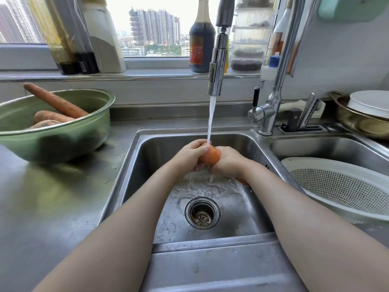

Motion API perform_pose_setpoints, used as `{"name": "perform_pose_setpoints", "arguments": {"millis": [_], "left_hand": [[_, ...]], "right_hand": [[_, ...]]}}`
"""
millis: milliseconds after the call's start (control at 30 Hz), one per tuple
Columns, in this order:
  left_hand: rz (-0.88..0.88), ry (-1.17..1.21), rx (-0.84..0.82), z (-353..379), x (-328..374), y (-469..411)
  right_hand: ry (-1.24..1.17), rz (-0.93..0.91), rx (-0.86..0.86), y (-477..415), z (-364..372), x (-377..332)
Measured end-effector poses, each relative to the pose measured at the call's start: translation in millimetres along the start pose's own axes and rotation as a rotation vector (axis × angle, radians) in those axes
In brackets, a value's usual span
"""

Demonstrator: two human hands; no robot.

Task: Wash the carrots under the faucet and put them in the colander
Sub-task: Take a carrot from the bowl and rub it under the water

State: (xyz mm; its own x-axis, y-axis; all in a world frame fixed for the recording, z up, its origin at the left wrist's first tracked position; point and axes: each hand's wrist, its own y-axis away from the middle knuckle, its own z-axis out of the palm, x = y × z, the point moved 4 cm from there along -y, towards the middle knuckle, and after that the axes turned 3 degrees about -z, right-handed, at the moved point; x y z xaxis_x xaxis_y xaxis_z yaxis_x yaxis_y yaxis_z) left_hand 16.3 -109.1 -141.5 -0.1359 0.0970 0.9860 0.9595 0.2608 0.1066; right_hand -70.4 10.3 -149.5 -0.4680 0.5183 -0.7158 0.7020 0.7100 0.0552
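Under the stream from the chrome pull-down faucet (216,66), the left hand (192,152) and right hand (228,161) both grip the thick orange carrot (210,155), which should be turned and rubbed end to end before going into the white perforated plastic colander (315,162) nearby.

We hold one carrot (210,155) between our left hand (189,153) and right hand (228,163) above the sink (134,165), beneath the faucet (216,66). Left of the sink a bowl (69,142) on the counter (52,207) holds more carrots (55,102); right of it lies the colander (341,186)
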Motion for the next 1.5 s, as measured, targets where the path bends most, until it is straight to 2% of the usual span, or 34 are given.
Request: {"name": "perform_pose_setpoints", "arguments": {"millis": [100,267,367,433,500,633,700,767,833,933,1000,1033,1133,1200,1300,1433,1500], "left_hand": [[0.041,-0.094,0.151,-1.9,1.9,-2.9],[0.083,-0.157,0.284,-15.6,0.2,-5.6],[0.040,-0.147,0.457,-32.5,-0.3,-7.4],[-0.003,-0.084,0.561,-45.1,1.3,-6.3],[-0.001,-0.116,0.540,-52.1,1.4,-6.5],[-0.013,-0.318,0.318,-49.3,-9.8,-9.2],[-0.035,-0.194,0.320,-48.5,-10.6,-9.6],[-0.058,-0.006,0.416,-51.4,-3.9,-4.7],[-0.095,0.039,0.526,-57.7,-1.3,-2.0],[-0.195,0.110,0.625,-66.4,-6.9,4.3],[-0.258,0.162,0.605,-69.4,-10.1,5.1],[-0.266,0.116,0.579,-71.0,-11.0,4.0],[-0.131,-0.314,0.480,-72.4,-11.1,-4.8],[-0.049,-0.629,0.352,-61.3,-9.9,-7.2],[-0.063,-0.942,0.191,-42.6,-6.7,-2.6],[-0.058,-0.899,0.010,-47.2,-7.9,2.5],[-0.032,-0.962,-0.019,-49.9,-10.2,1.7]], "right_hand": [[-0.006,-0.025,-0.011,-1.5,2.3,-4.1],[0.060,-0.067,-0.028,-7.2,8.2,-15.6],[0.101,-0.084,0.024,-4.2,4.5,-22.8],[0.221,-0.046,0.025,-2.2,1.7,-25.6],[0.277,-0.022,-0.016,-1.8,3.7,-25.4],[0.158,-0.032,-0.096,0.8,8.7,-24.0],[0.131,-0.059,-0.106,1.4,7.6,-26.3],[0.059,-0.111,-0.119,-1.0,8.2,-30.6],[-0.007,-0.159,-0.167,-3.4,10.4,-33.5],[0.061,-0.155,-0.207,-8.8,14.8,-25.4],[0.065,-0.120,-0.134,-11.2,12.8,-19.8],[0.060,-0.107,-0.102,-11.8,10.8,-17.6],[0.133,-0.070,-0.070,-9.7,5.0,-15.5],[0.192,-0.025,-0.049,-6.1,-0.1,-16.2],[0.229,0.004,-0.015,-4.0,-3.7,-12.7],[0.130,0.047,-0.011,-5.2,-1.4,-7.5],[0.050,0.065,-0.047,-4.5,2.2,-6.3]]}}
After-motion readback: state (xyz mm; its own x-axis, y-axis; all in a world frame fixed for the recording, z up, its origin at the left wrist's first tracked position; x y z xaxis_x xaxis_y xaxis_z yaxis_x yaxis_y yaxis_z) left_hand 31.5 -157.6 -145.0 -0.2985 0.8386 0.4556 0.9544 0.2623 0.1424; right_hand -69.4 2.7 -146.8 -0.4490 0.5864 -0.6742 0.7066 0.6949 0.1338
